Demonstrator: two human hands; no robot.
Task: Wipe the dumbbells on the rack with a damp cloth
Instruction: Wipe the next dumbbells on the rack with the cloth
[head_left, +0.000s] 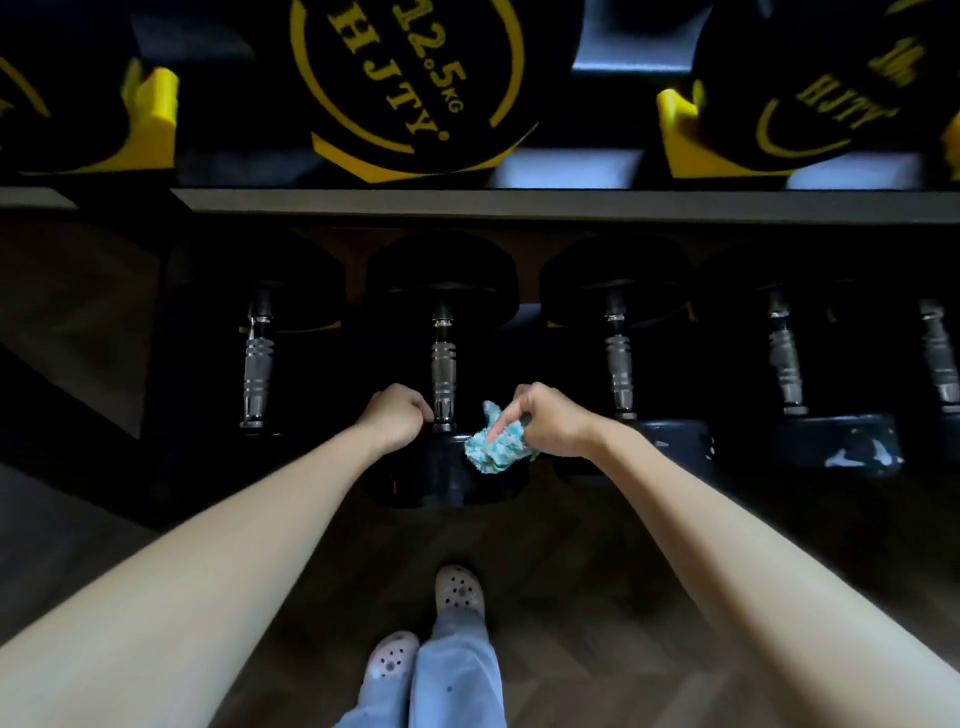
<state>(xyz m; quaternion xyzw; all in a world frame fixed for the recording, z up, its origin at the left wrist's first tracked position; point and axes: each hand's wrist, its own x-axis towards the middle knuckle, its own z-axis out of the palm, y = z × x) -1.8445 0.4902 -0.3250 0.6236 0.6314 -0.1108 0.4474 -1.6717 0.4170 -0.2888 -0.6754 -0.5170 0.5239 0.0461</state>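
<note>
Left hand (397, 415) fisted, right hand (553, 421) gripping one cloth (493, 444), five lower dumbbells (443, 364)

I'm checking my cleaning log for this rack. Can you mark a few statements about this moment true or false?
The right hand holds the cloth. True.
The cloth is red. False: it is turquoise and white.
The upper-shelf dumbbell reads 12.5 kg. True.
The cloth lies on the floor. False: it is against the near head of a lower-shelf dumbbell.
The left hand is out of view. False: it sits beside that dumbbell's handle.
</note>
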